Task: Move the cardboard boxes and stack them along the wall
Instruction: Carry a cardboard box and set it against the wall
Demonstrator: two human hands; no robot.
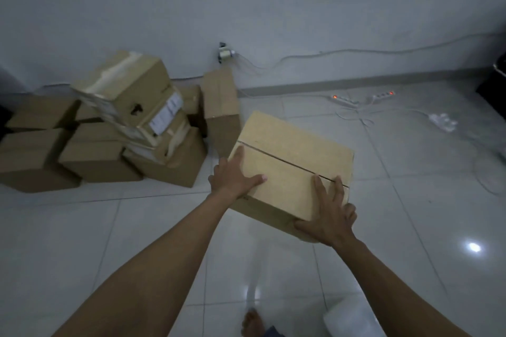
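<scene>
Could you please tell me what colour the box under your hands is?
The box is plain light tan cardboard, dark seam across its top; head view.

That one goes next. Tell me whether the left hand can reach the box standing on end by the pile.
Probably yes: the left hand rests on the near box, and the upright box stands beyond it with nothing between. It must free itself first.
</scene>
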